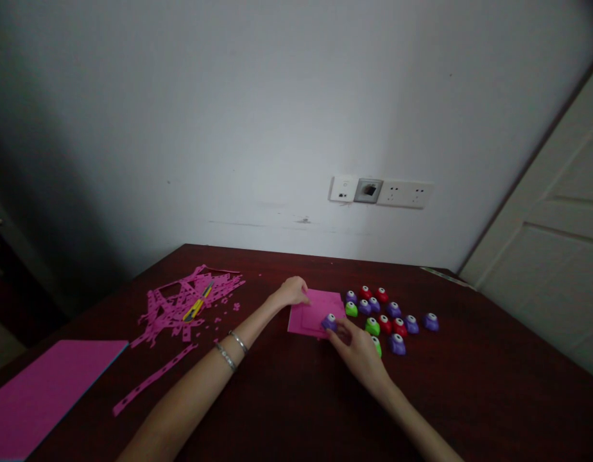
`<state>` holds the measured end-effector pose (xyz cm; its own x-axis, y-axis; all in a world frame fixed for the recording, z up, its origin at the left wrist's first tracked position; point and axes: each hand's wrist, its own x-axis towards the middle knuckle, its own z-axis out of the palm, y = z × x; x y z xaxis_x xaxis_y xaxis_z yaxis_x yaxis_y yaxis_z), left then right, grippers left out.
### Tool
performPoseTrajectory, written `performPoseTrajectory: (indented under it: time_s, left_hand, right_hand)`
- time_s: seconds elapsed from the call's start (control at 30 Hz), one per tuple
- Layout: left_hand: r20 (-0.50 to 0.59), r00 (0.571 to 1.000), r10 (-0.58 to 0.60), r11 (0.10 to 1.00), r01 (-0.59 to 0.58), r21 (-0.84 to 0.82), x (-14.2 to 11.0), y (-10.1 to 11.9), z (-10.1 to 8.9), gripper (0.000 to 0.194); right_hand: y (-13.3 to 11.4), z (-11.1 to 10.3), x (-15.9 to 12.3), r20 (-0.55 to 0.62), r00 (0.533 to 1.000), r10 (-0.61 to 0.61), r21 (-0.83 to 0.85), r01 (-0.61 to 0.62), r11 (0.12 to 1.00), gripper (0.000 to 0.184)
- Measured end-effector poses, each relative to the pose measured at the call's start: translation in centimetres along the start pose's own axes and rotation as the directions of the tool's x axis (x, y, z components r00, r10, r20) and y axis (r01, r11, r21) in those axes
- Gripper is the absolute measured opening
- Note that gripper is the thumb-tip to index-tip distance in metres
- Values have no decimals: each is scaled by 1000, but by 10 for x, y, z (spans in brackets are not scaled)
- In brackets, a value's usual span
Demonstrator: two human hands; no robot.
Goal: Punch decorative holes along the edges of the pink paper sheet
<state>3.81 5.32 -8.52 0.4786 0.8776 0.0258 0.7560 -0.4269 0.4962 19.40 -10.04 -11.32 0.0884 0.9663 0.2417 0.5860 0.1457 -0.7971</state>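
Observation:
A small pink sheet [320,299] lies on the dark red table, with a smaller pink piece [312,317] on top of it. My left hand [294,292] is at the sheet's far left corner, its fingers bent and closed on the edge. A purple craft punch [330,321] with a white, eye-like button is gripped between the thumb and fingers of my right hand [358,346], over the right part of the sheet. Whether paper sits in its slot cannot be seen. Beside that hand stand several more punches, among them a green punch [372,326] and a red punch [399,327].
Pink paper scraps [174,301] with punched holes are heaped on the left, a yellow utility knife [199,301] on them. One punched strip [154,378] lies nearer. A large pink sheet [51,391] covers the front left. Behind the table [287,398] is a wall with sockets [405,194].

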Motion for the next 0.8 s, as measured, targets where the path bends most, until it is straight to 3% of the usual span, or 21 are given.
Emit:
performPoseTrajectory:
  time_s: [0.13, 0.37, 0.53, 0.7, 0.8]
  left_hand:
    - [92, 996, -21, 977, 1, 212, 6, 2, 0, 58]
    - [256, 966, -27, 955, -51, 292, 16, 1, -5, 63]
    - [311, 950, -8, 955, -84, 283, 26, -2, -5, 58]
    - [217, 976, 32, 982, -71, 174, 31, -8, 0, 43]
    - [236, 969, 77, 994, -93, 59, 33, -13, 1, 28]
  right_hand:
    - [0, 1, -2, 18, 1000, 8, -147, -5, 989, 31]
    - [-5, -1, -5, 44, 999, 1, -200, 8, 980, 30]
    - [-5, 0, -6, 28, 1000, -4, -219, 10, 976, 28]
    - [0, 3, -6, 11, 999, -40, -269, 41, 962, 26]
    - [0, 4, -7, 26, 999, -38, -268, 44, 962, 25]
